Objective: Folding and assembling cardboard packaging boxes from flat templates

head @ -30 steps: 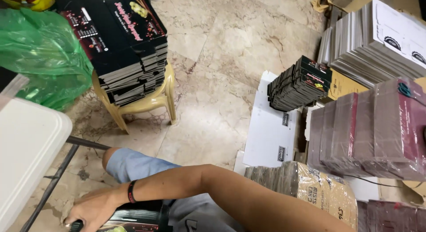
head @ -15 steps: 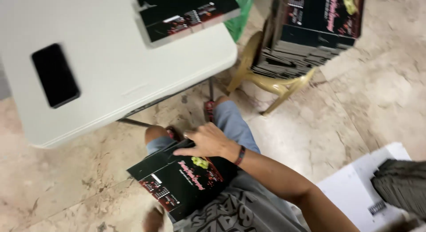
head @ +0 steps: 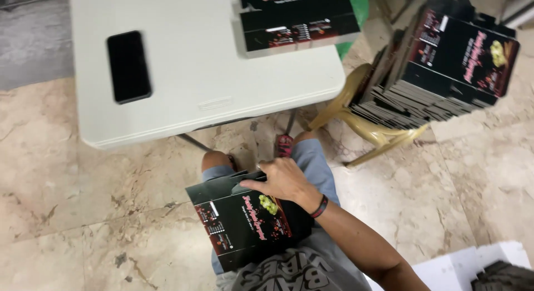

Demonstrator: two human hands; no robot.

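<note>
A phone (head: 128, 66) lies on the table (head: 183, 90), left of flattened cartons (head: 297, 21).

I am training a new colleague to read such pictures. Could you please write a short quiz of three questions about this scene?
1. True or false: the right hand rests on a flat black printed carton lying on the person's lap.
2. What lies on the white table near its left side? A) a black phone B) a green bag C) a pair of scissors
3. Fill in: the stack of black flat cartons at the right sits on a yellowish plastic ____.

Key: 1 true. 2 A, the black phone. 3 chair. The left hand is not in view.
</note>
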